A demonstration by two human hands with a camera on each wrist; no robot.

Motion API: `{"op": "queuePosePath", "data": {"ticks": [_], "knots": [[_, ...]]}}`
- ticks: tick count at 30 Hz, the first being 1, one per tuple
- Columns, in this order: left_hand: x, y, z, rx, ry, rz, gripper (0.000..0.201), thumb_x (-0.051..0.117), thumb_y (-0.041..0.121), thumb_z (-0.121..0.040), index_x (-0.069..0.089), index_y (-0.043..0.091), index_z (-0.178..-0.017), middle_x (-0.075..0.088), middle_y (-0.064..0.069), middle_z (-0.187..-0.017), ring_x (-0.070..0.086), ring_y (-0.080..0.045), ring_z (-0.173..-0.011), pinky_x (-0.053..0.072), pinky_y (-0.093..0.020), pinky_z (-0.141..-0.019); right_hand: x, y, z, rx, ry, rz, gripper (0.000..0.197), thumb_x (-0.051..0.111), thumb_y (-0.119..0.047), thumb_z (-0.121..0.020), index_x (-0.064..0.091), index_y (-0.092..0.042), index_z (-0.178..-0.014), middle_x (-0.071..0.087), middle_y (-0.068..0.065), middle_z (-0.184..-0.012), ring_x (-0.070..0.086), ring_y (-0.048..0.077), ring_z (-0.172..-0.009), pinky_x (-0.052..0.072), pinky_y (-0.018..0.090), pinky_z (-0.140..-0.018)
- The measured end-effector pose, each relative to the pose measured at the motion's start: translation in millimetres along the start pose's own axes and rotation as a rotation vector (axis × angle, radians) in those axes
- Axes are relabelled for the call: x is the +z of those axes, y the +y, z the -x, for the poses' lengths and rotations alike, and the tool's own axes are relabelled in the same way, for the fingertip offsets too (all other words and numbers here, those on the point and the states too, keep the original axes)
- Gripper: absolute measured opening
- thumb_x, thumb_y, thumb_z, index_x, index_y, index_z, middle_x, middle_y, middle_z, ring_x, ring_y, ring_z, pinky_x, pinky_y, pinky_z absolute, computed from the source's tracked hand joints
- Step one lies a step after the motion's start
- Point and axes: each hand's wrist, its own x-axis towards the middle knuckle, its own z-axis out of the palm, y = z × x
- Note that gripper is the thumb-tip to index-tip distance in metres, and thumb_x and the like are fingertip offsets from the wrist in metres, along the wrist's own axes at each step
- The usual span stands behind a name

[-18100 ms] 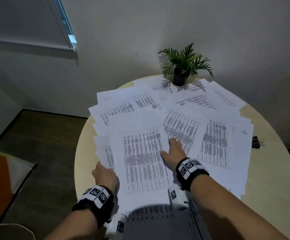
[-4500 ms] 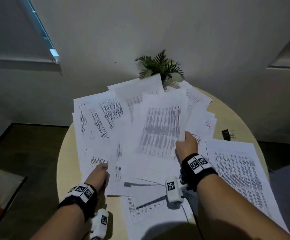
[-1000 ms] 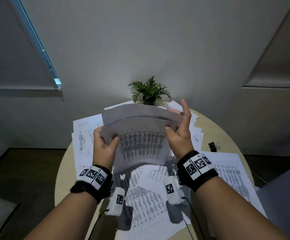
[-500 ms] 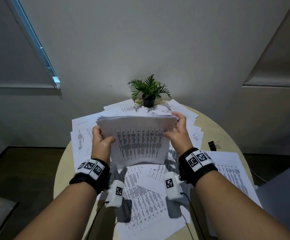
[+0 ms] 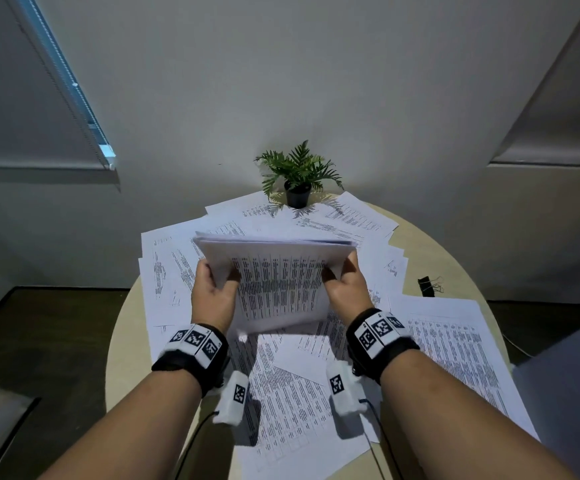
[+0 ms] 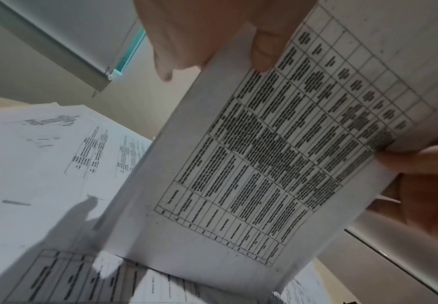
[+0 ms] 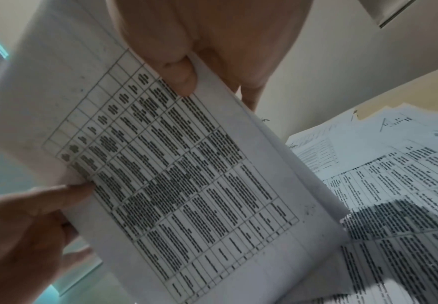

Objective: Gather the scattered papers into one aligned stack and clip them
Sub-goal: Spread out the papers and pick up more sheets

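Both hands, the left hand [image 5: 212,296] and right hand [image 5: 345,289], pinch a stack of papers [image 5: 278,282] by its side edges, upright above the bench [image 5: 461,268]. Loose sheets [image 5: 454,348] lie scattered beneath; a black binder clip [image 5: 425,285] sits right, beside them.

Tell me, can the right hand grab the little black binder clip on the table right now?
Probably not yet: the right hand grips the held paper stack. The small black binder clip lies uncovered to its right, nothing between.
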Motion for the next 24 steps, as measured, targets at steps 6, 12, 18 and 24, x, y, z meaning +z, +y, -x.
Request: {"op": "queuePosePath", "data": {"ticks": [6, 12, 18, 24], "knots": [[11.3, 5.7, 6.1, 0.098, 0.013, 0.012, 0.026, 0.054, 0.006, -0.093, 0.048, 0.028, -0.105, 0.065, 0.004, -0.106, 0.063, -0.008, -0.096, 0.053, -0.029, -0.086, 10.4, -6.4, 10.0, -0.23, 0.071, 0.154, 0.019, 0.043, -0.007, -0.097, 0.041, -0.012, -0.116, 0.063, 0.01, -0.099, 0.062, 0.025, -0.086, 0.053, 0.043, -0.075], [9.6, -5.0, 18.2, 0.066, -0.023, 0.064, 0.047, 0.042, -0.014, -0.088, 0.032, 0.019, -0.119, 0.054, -0.001, -0.109, 0.053, -0.004, -0.094, 0.045, -0.004, -0.069, 10.2, 7.3, 22.0, -0.096, 0.022, 0.02, 0.049, 0.043, 0.012, -0.085, 0.032, -0.025, -0.115, 0.06, 0.002, -0.106, 0.062, 0.021, -0.097, 0.057, 0.035, -0.075], [10.8, -20.3, 18.9, -0.015, -0.001, -0.017, 0.051, 0.039, -0.012, -0.09, 0.029, 0.03, -0.117, 0.051, -0.01, -0.114, 0.051, -0.012, -0.091, 0.04, -0.015, -0.07, 8.6, 14.8, 20.0, 0.002, 0.015, -0.061, 0.056, 0.04, 0.016, -0.084, 0.031, -0.029, -0.116, 0.054, -0.012, -0.107, 0.057, -0.007, -0.085, 0.048, 0.012, -0.068], [13.6, -21.4, 17.0, -0.052, 0.024, 0.044, 0.046, 0.037, -0.011, -0.092, 0.035, 0.032, -0.109, 0.051, 0.017, -0.095, 0.05, 0.014, -0.081, 0.039, -0.002, -0.071, 10.4, 27.5, 16.7, 0.033, 0.013, -0.021, 0.051, 0.042, 0.007, -0.089, 0.028, -0.033, -0.117, 0.046, -0.022, -0.111, 0.048, -0.004, -0.089, 0.042, 0.015, -0.074]]}}
